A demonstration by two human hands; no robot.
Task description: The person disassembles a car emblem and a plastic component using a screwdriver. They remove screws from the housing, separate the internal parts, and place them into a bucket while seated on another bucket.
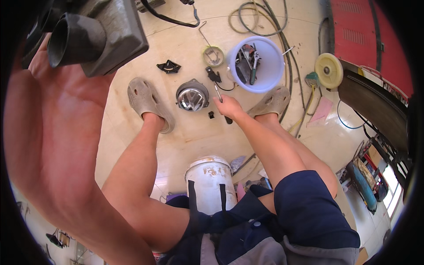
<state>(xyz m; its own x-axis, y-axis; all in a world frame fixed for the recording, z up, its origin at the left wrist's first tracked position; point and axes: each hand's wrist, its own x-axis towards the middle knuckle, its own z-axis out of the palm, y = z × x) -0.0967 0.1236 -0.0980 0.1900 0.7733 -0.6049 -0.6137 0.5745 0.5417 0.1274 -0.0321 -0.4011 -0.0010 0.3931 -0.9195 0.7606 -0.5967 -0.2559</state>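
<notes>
The screwdriver (219, 95) lies on the floor under my right hand (229, 107), its metal shaft pointing away from me past my fingertips and its dark handle running back beneath my palm. My right fingers are curled down over the tool, closing on it; how fully they grip it I cannot tell. To take it cleanly I judge I should wrap the handle, not the shaft, and lift straight up so the tip clears the small black clip (211, 115) just to the left of my hand.

My left hand (48, 115) is raised close to my face, palm spread and cupped under a heavy dark metal housing (95, 35) with a tubular port; it should stay level while I reach.

Just left of my right hand sits a round chrome-faced part (192, 96). Beyond my fingertips stands a white bucket (270, 77) holding tools, with a black bracket (213, 74) before it. My sandals (145, 101) flank the work, and a pale pail (210, 179) stands between my knees
</notes>
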